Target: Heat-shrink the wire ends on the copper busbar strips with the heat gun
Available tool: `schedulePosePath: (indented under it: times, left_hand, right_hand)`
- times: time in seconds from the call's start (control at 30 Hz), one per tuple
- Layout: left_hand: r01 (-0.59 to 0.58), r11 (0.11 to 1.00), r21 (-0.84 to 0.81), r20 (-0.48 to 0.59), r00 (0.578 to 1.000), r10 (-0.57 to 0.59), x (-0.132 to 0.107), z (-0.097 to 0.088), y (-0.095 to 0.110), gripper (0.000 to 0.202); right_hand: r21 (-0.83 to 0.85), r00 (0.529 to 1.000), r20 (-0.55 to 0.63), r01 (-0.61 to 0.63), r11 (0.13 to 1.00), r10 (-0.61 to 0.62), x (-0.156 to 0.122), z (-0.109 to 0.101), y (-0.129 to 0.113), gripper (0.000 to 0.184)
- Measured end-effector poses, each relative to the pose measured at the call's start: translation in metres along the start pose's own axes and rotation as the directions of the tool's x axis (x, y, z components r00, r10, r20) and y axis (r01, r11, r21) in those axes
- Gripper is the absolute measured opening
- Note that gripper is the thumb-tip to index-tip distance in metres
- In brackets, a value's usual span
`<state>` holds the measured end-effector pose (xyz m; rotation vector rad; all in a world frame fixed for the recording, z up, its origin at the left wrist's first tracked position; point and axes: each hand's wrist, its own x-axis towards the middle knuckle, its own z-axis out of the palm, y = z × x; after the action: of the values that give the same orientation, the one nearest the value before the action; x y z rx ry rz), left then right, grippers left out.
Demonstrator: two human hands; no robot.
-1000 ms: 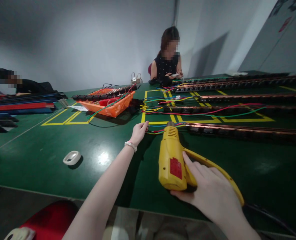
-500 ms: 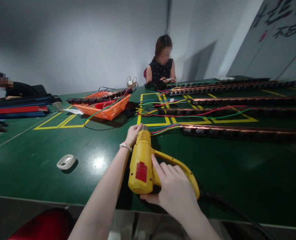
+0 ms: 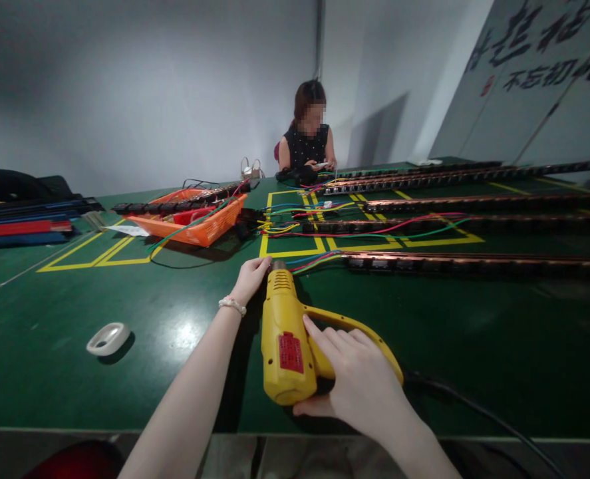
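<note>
One yellow heat gun [image 3: 287, 339] in play, near the front edge of the green worktop [image 3: 474, 332]. Its long axis runs nearly straight away from me, nozzle [image 3: 277, 265] at the far end pointing at the far side of the worktop, fat rear end toward me. Red label faces up. Handle branches off to the right and curves back toward me.

My right hand [image 3: 357, 382] is wrapped on that handle, fingers [image 3: 324, 339] closed around it, index lying along the body beside the label. Firm hold on the gun. Black cord [image 3: 479, 409] trails off to the right from the handle end.

My left hand [image 3: 249, 278] sits just left of the nozzle, fingers curled and pinched at the nozzle tip; can't tell exactly what they have hold of, it's hidden. White bead bracelet [image 3: 232, 305] on that wrist.

Right at the nozzle: red, blue and green wire ends [image 3: 314, 261] coming off a long copper-coloured strip [image 3: 474, 265] that runs off to the right. More such strips lie parallel behind it, with loose coloured wires over yellow floor-tape-style markings [image 3: 287, 253].

Further left: white tape roll [image 3: 108, 338] flat on the worktop, well apart from the gun. Orange basket [image 3: 209, 229] behind it with wires and a black strip across its top. Red and blue bars [image 3: 20, 229] stacked at far left.

One person [image 3: 307, 143] sits at the far side, hands busy with something small.
</note>
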<state>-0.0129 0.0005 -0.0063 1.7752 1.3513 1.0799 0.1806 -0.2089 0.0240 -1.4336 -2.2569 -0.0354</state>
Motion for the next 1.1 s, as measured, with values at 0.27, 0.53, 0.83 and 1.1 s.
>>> schedulePosePath:
  times: [0.27,0.53,0.83,1.1]
  left_hand:
    - [-0.058,0.997,0.056,-0.014,0.998,0.058,-0.005,-0.003,0.006,0.04]
    - [-0.097,0.995,0.023,-0.021,0.995,0.097,-0.008,-0.004,0.011,0.038]
    - [-0.128,0.99,0.062,-0.097,0.986,0.134,-0.01,-0.001,0.017,0.035]
    - [-0.151,0.983,0.101,-0.149,0.975,0.165,-0.006,0.0,0.01,0.032]
  right_hand:
    - [-0.053,0.999,-0.017,-0.047,0.998,0.046,-0.01,-0.012,0.029,0.102]
    - [-0.157,0.992,-0.105,-0.092,0.983,0.076,-0.025,-0.016,0.056,0.098]
    - [-0.213,0.987,-0.151,-0.079,0.974,0.047,-0.029,-0.015,0.06,0.097]
    - [-0.231,0.985,-0.165,-0.086,0.969,0.049,-0.027,-0.008,0.052,0.096]
